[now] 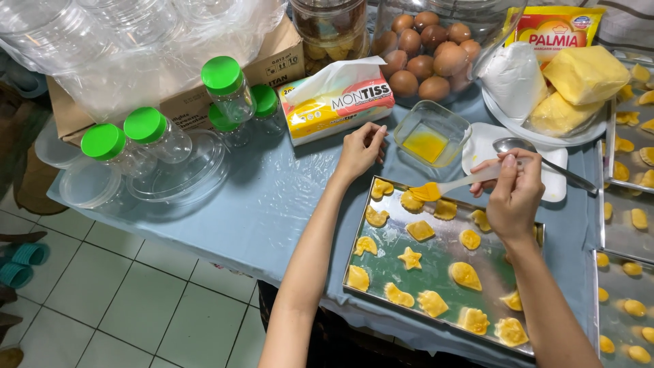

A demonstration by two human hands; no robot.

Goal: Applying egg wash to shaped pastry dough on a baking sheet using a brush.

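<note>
- The right hand (514, 194) pinches the pale handle of a small brush (449, 187), fingers closed around it, its yellow-coated tip lowered onto a cookie (411, 201) at the far edge of a metal baking tray (436, 269).
- The left hand (360, 151) rests on the table (272, 197) just beyond the tray's far left corner, fingers curled loosely and holding nothing — near the tissue box (338, 102).
- On the tray lie unbaked yellow cookies in mixed shapes, spaced apart, among them a star (409, 258) near the middle; most look glossy.
- Just past the tray stands a square glass dish (432, 133) with a shallow pool of yellow egg wash, beside a white plate (482, 146) carrying a metal spoon (538, 155).
- Farther back: a big jar of brown eggs (429, 51), a plate with blocks of yellow butter (575, 85) and a bag of white powder (514, 78).
- To the left sit clear plastic jars with green lids (146, 129) and a cardboard box (272, 61); to the right, more trays of cookies (623, 225).
- Risk, as a judgement: an overloaded brush could drip and pool wash on the bare metal between pieces, and too firm a stroke could flatten the soft shapes.
- The tray's near edge juts over the table's edge — a nudge from a forearm could tip it toward the tiled floor (122, 307).
</note>
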